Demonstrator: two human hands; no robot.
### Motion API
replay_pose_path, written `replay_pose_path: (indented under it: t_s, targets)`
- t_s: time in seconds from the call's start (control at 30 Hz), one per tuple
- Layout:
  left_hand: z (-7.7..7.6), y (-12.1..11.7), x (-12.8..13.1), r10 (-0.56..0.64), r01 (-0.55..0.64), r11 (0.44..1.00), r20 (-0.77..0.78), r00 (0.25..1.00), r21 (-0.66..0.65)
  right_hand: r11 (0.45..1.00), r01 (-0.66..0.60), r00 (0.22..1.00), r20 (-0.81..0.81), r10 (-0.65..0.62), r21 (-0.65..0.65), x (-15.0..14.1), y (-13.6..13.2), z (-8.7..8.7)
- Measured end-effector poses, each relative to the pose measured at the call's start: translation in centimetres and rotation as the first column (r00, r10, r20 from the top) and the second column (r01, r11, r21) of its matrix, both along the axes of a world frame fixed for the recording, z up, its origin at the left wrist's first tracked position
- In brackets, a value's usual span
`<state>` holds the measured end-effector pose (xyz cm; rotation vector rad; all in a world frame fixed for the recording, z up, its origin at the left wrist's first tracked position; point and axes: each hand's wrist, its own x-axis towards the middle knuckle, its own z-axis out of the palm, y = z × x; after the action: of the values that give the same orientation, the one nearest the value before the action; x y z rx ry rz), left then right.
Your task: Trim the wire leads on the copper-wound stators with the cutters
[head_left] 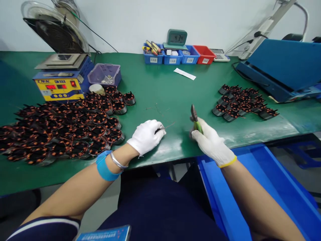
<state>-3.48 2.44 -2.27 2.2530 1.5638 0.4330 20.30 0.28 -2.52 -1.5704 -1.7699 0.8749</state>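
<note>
My left hand (146,136), in a white glove, rests on the bench with its fingers curled closed. A small dark part shows between thumb and fingers, and a thin wire (170,126) sticks out to the right; the rest of what it holds is hidden. My right hand (212,139), gloved in white with a yellow cuff, grips green-handled cutting pliers (197,122), jaws pointing up and away from me. The fingertips there are blurred. Loose wire clippings (157,108) lie on the green bench (147,85) beyond my left hand.
Copper-wound motor stators (75,127) crowd the left side; a smaller group (240,102) sits at right. Behind stand a yellow-fronted soldering station (59,88), a purple bin (105,73), small blue bins (173,59), a red bin (205,55) and a clock (177,37). A blue tray (225,194) lies below the bench edge.
</note>
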Motion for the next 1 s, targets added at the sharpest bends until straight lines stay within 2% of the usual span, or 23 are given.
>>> replay_pose_path:
  t_s: [0.03,0.07,0.1,0.17,0.2,0.27,0.43,0.6,0.8,0.93,1.0]
  targets:
    - [0.0,0.0,0.0,-0.001,0.001,1.000,0.000,1.000,0.006,0.983,-0.080,0.976,-0.212,0.045,-0.162,-0.7,-0.6,0.4]
    - [0.0,0.0,0.0,-0.001,0.001,1.000,-0.002,1.000,0.010,0.930,-0.180,0.924,-0.380,0.048,-0.319,-1.4,-1.1,0.9]
    - [0.0,0.0,0.0,-0.001,0.001,1.000,-0.006,1.000,0.012,0.854,-0.266,0.873,-0.488,0.016,-0.447,-2.0,-1.6,1.3]
    - [0.0,-0.1,0.0,-0.003,0.004,1.000,-0.021,1.000,0.015,0.717,-0.344,0.829,-0.554,-0.070,-0.606,-3.0,-2.2,2.2]
    - [0.0,-0.1,0.0,-0.006,0.007,1.000,-0.028,1.000,0.018,0.680,-0.345,0.832,-0.547,-0.099,-0.647,-3.4,-2.4,2.6]
    - [0.0,-0.1,0.0,-0.014,0.015,0.999,-0.036,0.999,0.028,0.648,-0.330,0.850,-0.515,-0.112,-0.686,-3.8,-2.4,3.2]
    - [0.0,-0.1,0.0,-0.017,0.020,0.999,-0.061,0.998,0.038,0.664,-0.312,0.904,-0.427,-0.011,-0.680,-3.8,-2.1,3.7]
    - [-0.1,-0.2,0.0,-0.008,0.012,0.998,-0.084,0.996,0.055,0.676,-0.359,0.903,-0.424,0.076,-0.644,-3.6,-2.2,3.0]
    - [-0.2,-0.1,0.2,0.000,0.006,0.998,-0.102,0.995,0.066,0.664,-0.366,0.911,-0.397,0.113,-0.652,-4.3,-1.7,3.0]
    - [-0.1,-0.1,0.4,0.016,-0.010,0.998,-0.093,0.996,0.057,0.683,-0.318,0.945,-0.276,0.174,-0.658,-4.4,-1.1,3.3]
    - [-0.1,-0.2,0.4,0.045,-0.043,0.998,-0.049,0.998,0.046,0.721,-0.282,0.959,-0.159,0.235,-0.633,-4.2,-0.7,3.5]
